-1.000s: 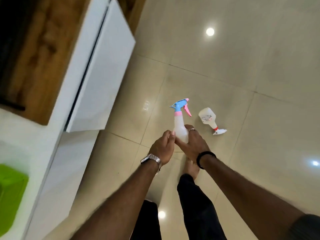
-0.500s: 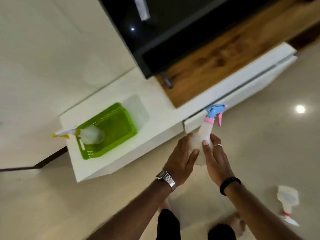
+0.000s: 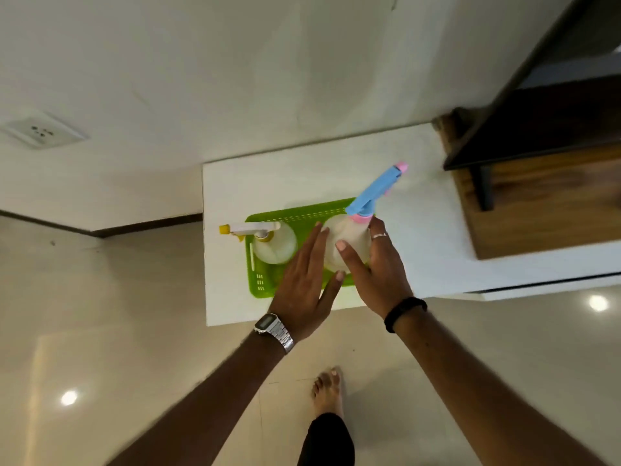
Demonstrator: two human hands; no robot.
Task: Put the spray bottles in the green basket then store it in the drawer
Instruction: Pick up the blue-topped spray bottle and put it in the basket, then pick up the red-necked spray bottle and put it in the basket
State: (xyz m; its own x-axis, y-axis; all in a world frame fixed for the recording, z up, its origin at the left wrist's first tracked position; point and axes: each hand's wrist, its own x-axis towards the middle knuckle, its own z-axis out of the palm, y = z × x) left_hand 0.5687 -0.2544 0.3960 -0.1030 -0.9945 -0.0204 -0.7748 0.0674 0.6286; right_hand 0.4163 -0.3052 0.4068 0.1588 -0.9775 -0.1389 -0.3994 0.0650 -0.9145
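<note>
A green basket sits on the left end of a white cabinet top. Upright in its left half is a white spray bottle with a yellow-tipped head. A second white bottle with a blue and pink trigger head is upright over the basket's right half. My right hand wraps its right side, thumb across the front. My left hand lies flat against its left side, fingers straight. I cannot tell whether its base rests on the basket floor.
A dark TV with a wooden panel stands at the cabinet's right. A drawer front edge shows below the top at right. A wall socket is at left. My bare foot is on the glossy tiled floor.
Both hands lifted the blue-headed bottle off the floor and carried it left to the cabinet. It now stands over the basket's right half. The third bottle on the floor has left the view.
</note>
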